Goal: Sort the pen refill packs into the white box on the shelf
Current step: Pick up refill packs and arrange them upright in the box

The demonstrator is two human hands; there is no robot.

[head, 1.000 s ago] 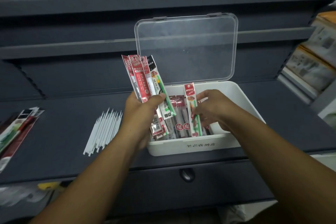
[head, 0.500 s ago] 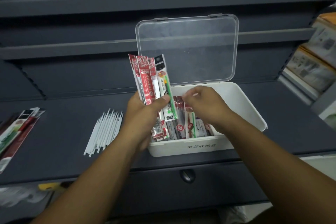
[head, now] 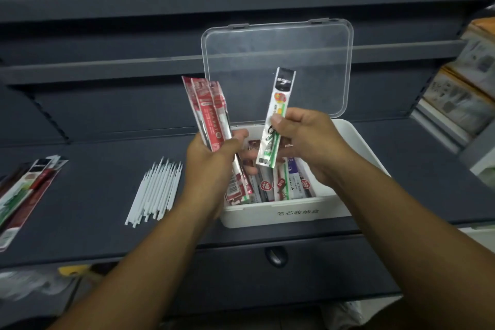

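One pack just split off: I see right hand (head: 313,139) pinching green-striped pack (head: 281,96), taken from left hand (head: 211,161), which grips remaining red packs (head: 211,107) at 9 o'clock. Beneath, at 6 o'clock, white box (head: 267,213), lid (head: 294,61) open, part filled. I judge drop-in next.

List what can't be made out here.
All head view:
- Left interior of the box: hidden by the left hand and its red packs.
- Print on the green pack: blurred, partly covered by the right hand.
- Far-left loose packs: cut off by the frame edge.
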